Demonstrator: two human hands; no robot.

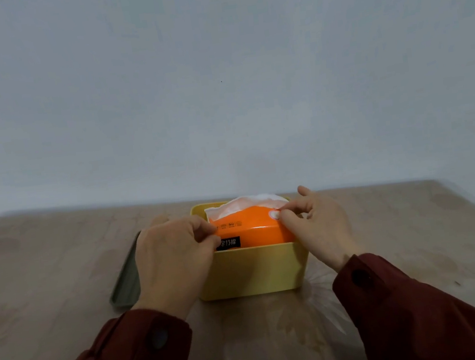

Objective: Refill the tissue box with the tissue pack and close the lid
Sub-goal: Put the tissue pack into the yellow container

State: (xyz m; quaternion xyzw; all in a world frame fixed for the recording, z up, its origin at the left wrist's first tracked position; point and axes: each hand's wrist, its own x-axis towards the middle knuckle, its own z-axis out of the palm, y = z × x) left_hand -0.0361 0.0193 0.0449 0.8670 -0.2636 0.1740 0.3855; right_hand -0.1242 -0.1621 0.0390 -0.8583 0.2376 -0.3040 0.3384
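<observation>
A yellow tissue box [251, 271] stands open-topped on the table in front of me. An orange tissue pack [254, 229] sits inside it, rising above the rim, with white tissue [243, 207] sticking out of its top. My left hand [171, 258] pinches the pack's left end. My right hand [317, 223] pinches its right end, thumb and forefinger on the wrapper. The dark green lid [127, 282] lies flat on the table to the left of the box, partly hidden behind my left hand.
The table [418, 231] is light brown wood under a glossy cover. A pale plain wall [216, 76] rises right behind its far edge. Dark red sleeves cover both forearms.
</observation>
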